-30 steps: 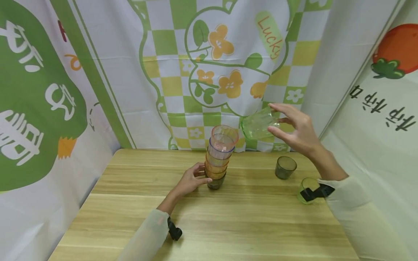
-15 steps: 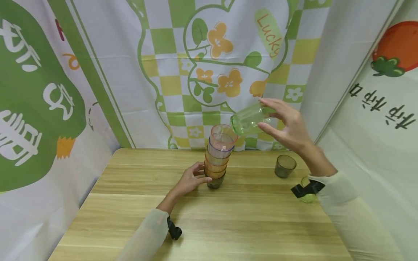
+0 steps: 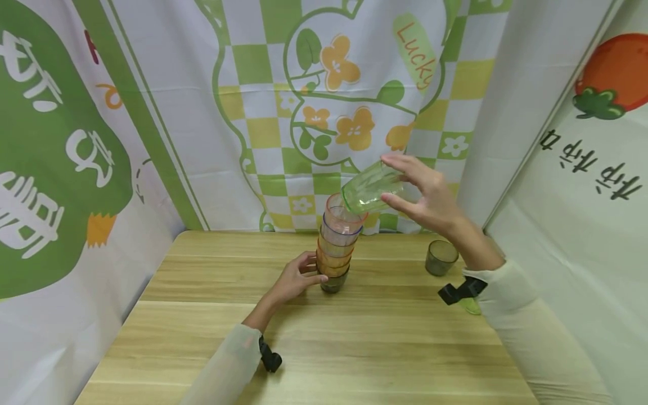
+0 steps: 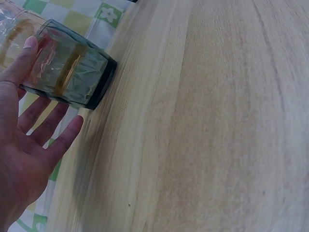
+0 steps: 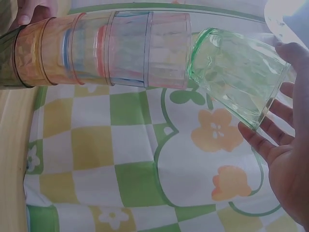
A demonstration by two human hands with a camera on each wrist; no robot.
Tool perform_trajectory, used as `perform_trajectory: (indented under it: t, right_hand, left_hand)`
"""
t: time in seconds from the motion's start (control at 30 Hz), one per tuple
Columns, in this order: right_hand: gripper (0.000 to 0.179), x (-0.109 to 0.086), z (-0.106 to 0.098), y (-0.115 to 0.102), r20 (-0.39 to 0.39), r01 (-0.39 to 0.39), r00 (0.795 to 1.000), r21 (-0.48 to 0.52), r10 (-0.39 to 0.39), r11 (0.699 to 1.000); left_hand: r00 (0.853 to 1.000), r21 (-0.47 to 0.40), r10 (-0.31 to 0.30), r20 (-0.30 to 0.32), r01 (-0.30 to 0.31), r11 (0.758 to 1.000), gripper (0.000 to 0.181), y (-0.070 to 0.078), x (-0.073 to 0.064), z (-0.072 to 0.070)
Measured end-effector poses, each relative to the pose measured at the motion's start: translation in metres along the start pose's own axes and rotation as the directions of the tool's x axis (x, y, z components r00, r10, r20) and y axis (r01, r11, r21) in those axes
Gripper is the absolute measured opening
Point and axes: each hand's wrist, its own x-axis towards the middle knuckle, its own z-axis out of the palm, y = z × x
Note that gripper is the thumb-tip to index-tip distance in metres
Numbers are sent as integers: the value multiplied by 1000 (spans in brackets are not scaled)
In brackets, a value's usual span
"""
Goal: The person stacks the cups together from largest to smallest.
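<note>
On the wooden table (image 3: 354,343) stands a tall stack of nested clear plastic cups (image 3: 338,247), smoky grey at the bottom, amber and pale tints above, a pink-rimmed cup on top. My left hand (image 3: 292,281) steadies it low down, thumb in front and fingers at the left side; in the left wrist view some fingers (image 4: 50,123) spread away from the grey cup (image 4: 82,72). My right hand (image 3: 427,191) holds a light green cup (image 3: 372,187) by its base end, thumb and fingers on opposite sides. That cup is tilted, its rim at the pink cup's rim (image 5: 188,50).
To the right on the table stands a smoky grey cup (image 3: 441,259). Nearer me, a yellow-green cup (image 3: 472,306) is mostly hidden by the right wrist strap (image 3: 462,289). A patterned curtain (image 3: 263,135) hangs behind the table's far edge.
My right hand has brought the green cup leftward, from beside the stack to its top. The right forearm now covers most of the yellow-green cup. The left hand and stack stay put.
</note>
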Motion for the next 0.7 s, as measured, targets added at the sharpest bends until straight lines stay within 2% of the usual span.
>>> perform_trajectory:
  t: [0.17, 0.43, 0.7]
  right_hand:
    - [63, 2, 7, 1, 14, 2, 1000, -25, -1, 1000]
    - [69, 6, 16, 1, 39, 34, 999, -11, -34, 999]
    - [68, 10, 26, -1, 55, 11, 998, 2, -11, 1000]
  left_hand:
    - [1000, -8, 3, 5, -3, 1000, 64, -1, 0, -1]
    - [1000, 1, 0, 1, 0, 1000, 66, -1, 0, -1]
    - [1000, -7, -4, 4, 4, 1000, 66, -2, 0, -1]
